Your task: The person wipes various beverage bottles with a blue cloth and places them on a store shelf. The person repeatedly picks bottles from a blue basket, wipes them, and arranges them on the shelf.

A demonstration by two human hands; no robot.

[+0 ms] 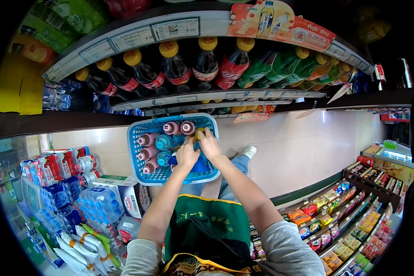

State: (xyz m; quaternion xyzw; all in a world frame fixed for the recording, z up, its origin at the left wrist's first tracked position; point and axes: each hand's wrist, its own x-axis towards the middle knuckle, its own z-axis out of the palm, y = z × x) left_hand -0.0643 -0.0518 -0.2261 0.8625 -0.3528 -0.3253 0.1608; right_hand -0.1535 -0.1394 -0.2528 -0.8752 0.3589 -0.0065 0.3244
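A blue plastic shopping basket (pixel 135 164) is in front of me, below the drink shelf. Inside it stand several pink-capped bottles (pixel 171 128) and blue-capped bottles (pixel 164 142). My right hand (pixel 208 144) has its fingers around the yellow cap of a bottle (pixel 200 133) at the basket's right side. Close beside it, my left hand (pixel 188 154) reaches in among the bottles; its fingertips are partly hidden, and whether they grip anything is unclear. A dark blue item (pixel 201 165) lies under my wrists, partly covered.
Cola bottles (pixel 174 65) and green bottles (pixel 270 69) line the shelf (pixel 214 96) ahead. Wrapped water packs (pixel 100 203) and a carton (pixel 132 200) are stacked at left. Snack racks (pixel 334 220) stand at right, beyond the tiled floor (pixel 289 151).
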